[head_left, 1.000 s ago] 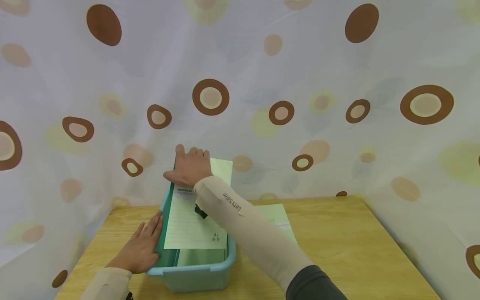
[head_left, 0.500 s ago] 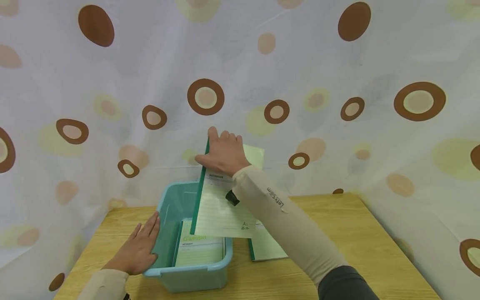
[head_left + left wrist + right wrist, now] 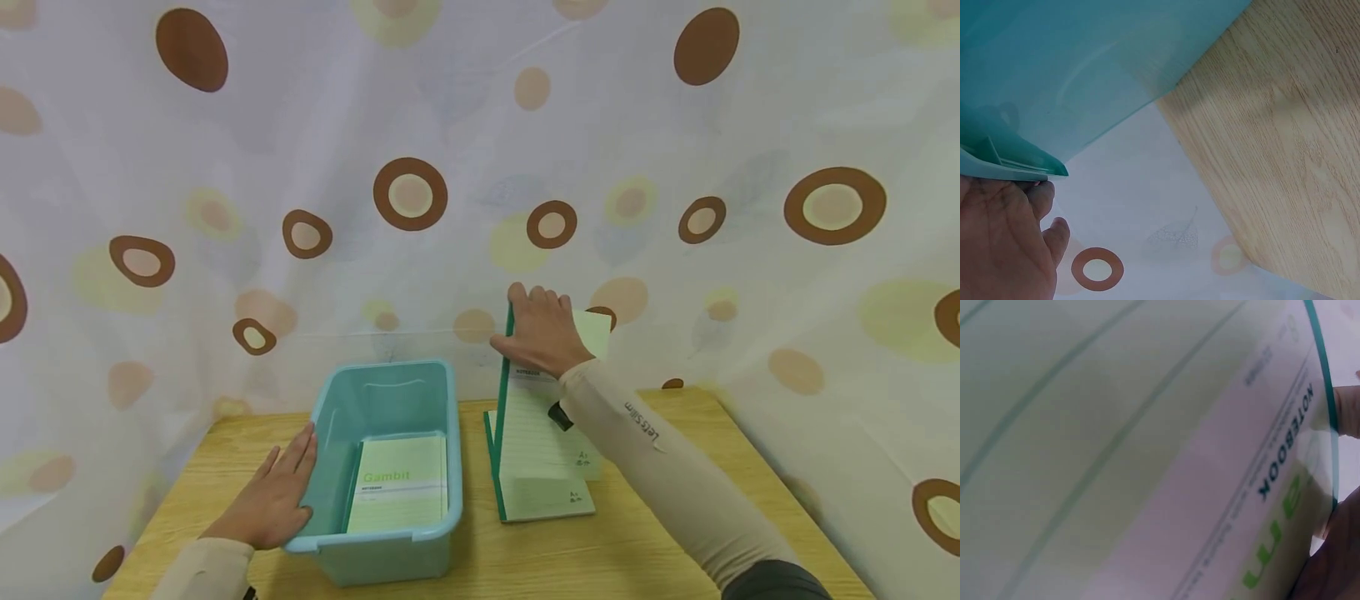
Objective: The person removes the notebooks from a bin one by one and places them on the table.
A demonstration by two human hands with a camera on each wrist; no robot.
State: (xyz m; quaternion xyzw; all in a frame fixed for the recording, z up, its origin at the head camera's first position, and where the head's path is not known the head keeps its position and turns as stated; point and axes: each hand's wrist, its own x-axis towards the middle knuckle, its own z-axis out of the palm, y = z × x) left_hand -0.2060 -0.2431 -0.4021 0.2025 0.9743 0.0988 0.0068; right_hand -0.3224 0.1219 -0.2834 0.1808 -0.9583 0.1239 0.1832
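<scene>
My right hand (image 3: 543, 333) grips a pale green notebook (image 3: 532, 442) with a dark green spine by its upper edge. The notebook hangs steeply tilted over another notebook (image 3: 536, 502) lying on the table, covering part of it. Close up in the right wrist view, the cover of the held notebook (image 3: 1147, 450) fills most of the picture. My left hand (image 3: 273, 500) rests against the left rim of a light blue plastic bin (image 3: 382, 557), fingers extended. One more notebook (image 3: 405, 492), marked "Gambit", lies inside the bin; how many lie under it is hidden.
The wooden table (image 3: 660, 533) ends in front of a white curtain (image 3: 465, 100) printed with brown and beige ovals. The bin stands on the table to the left of the notebook lying there.
My right hand has lifted the notebook out of the bin and carried it right, over the notebook on the table. My left hand has stayed at the bin's rim.
</scene>
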